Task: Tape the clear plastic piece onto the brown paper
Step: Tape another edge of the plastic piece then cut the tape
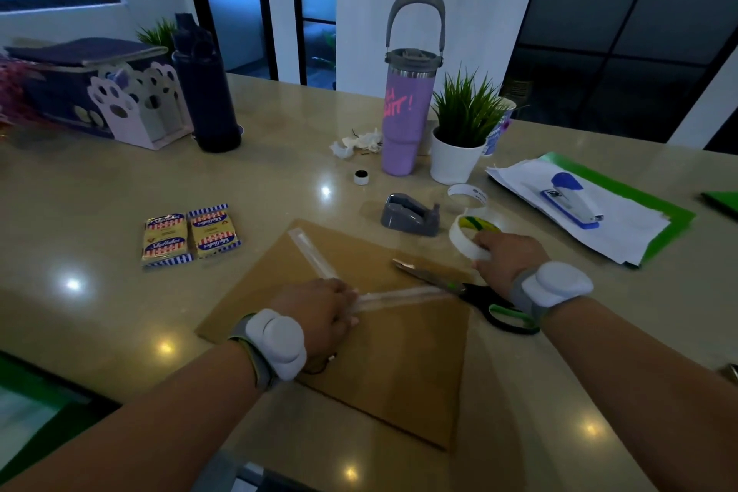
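Observation:
A sheet of brown paper (383,363) lies flat on the beige table. On it rests a clear plastic piece (315,258) shaped like a V, with a second arm (403,296) running right toward the scissors. My left hand (319,318) presses down on the corner where the two arms meet. My right hand (505,262) is at the paper's right edge and holds a white roll of tape (469,236). Scissors (459,288) with black and green handles lie on the paper just under my right hand.
A grey tape dispenser (411,215) stands behind the paper. Further back are a purple tumbler (405,124), a potted plant (459,140), a dark bottle (207,92) and crumpled tissue (357,144). Cracker packs (189,234) lie left; a stapler (571,202) on white papers lies right.

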Action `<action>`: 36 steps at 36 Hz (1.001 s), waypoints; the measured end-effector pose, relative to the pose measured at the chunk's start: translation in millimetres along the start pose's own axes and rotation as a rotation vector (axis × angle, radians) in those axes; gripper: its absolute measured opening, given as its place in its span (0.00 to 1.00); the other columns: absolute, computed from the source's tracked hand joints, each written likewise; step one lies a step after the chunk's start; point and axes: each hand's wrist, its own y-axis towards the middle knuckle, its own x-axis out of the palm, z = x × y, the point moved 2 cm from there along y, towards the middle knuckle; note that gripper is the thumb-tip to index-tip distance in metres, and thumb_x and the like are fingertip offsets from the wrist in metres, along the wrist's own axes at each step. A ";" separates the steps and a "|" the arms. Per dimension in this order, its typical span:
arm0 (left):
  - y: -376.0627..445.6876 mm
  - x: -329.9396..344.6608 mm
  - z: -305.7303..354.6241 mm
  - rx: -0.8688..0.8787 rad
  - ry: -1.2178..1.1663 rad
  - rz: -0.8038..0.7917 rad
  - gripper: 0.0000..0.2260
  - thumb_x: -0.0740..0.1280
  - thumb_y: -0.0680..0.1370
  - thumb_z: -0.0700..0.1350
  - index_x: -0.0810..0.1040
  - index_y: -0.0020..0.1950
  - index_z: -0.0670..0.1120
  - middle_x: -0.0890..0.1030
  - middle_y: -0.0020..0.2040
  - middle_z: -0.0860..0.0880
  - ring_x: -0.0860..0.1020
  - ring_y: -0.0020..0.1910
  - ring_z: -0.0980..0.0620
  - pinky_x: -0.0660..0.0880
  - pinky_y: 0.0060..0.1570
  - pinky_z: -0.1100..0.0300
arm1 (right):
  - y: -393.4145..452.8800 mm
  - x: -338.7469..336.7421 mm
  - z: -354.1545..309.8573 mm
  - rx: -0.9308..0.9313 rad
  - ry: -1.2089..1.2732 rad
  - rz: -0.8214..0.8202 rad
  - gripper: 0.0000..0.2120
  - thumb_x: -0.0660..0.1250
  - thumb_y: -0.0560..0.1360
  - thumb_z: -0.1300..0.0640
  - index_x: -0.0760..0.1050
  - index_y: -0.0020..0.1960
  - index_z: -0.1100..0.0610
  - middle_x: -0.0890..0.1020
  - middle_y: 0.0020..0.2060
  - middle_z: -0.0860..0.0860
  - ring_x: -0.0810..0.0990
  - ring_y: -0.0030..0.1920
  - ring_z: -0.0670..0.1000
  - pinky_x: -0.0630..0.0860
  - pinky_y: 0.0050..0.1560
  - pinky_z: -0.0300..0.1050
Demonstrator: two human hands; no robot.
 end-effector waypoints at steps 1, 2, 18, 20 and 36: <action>-0.9 -1.1 3.6 -0.003 0.025 0.003 0.23 0.54 0.78 0.57 0.63 0.72 0.51 0.66 0.71 0.51 0.69 0.66 0.47 0.71 0.63 0.50 | 1.8 1.5 1.3 0.002 -0.017 -0.005 0.19 0.61 0.75 0.53 0.68 0.66 0.50 0.79 0.60 0.57 0.77 0.58 0.60 0.72 0.56 0.47; -1.8 -2.5 6.7 0.003 0.047 0.012 0.23 0.55 0.78 0.57 0.64 0.71 0.51 0.68 0.69 0.50 0.70 0.65 0.47 0.72 0.61 0.50 | 4.0 2.9 1.6 0.001 -0.027 -0.009 0.20 0.60 0.75 0.54 0.67 0.67 0.49 0.78 0.61 0.56 0.77 0.59 0.60 0.72 0.57 0.47; -4.8 11.2 15.8 0.237 0.073 -0.012 0.19 0.51 0.80 0.53 0.62 0.71 0.55 0.59 0.75 0.52 0.60 0.73 0.48 0.61 0.71 0.52 | 11.5 19.8 10.8 0.057 -0.028 -0.084 0.17 0.61 0.74 0.54 0.73 0.62 0.49 0.77 0.62 0.55 0.76 0.60 0.59 0.72 0.59 0.49; -5.9 10.6 15.6 0.251 0.061 -0.019 0.19 0.51 0.80 0.54 0.61 0.72 0.55 0.58 0.76 0.51 0.60 0.73 0.48 0.61 0.72 0.52 | 11.8 21.3 10.5 0.066 0.000 -0.093 0.19 0.62 0.74 0.53 0.71 0.65 0.49 0.75 0.64 0.55 0.75 0.62 0.59 0.71 0.61 0.50; 2.8 -3.8 19.7 0.208 -0.158 -0.008 0.16 0.56 0.79 0.52 0.73 0.65 0.52 0.71 0.67 0.52 0.69 0.64 0.51 0.67 0.65 0.56 | -15.6 22.3 -15.6 -0.190 0.096 -0.151 0.16 0.60 0.76 0.51 0.73 0.61 0.54 0.74 0.58 0.56 0.73 0.59 0.58 0.71 0.61 0.52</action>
